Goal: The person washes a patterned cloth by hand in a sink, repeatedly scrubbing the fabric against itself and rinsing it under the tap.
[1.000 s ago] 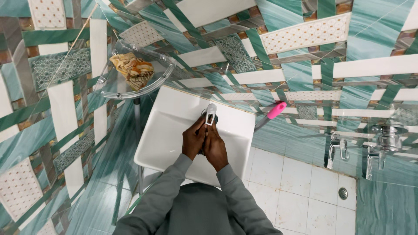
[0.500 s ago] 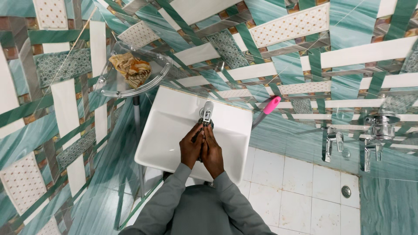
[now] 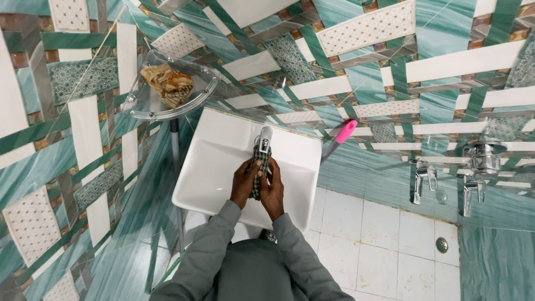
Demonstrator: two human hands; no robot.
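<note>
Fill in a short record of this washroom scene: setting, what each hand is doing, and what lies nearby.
Setting: white sink against a patterned tiled wall
Left hand: grips a dark checked cloth under the tap
Right hand: grips the same cloth
Nearby: crumpled cloth on a clear corner shelf; pink-handled item right of the sink

The two hands no longer press palm to palm. The left hand point(image 3: 243, 183) and right hand point(image 3: 272, 187) now sit slightly apart over the sink point(image 3: 212, 167), and between them a dark checked cloth point(image 3: 258, 170) shows in a long, narrow strip, stretched from under the tap point(image 3: 265, 135) back toward the person. A second ago it was hidden inside the clasped palms. Both hands grip it from the sides, fingers curled round it.
</note>
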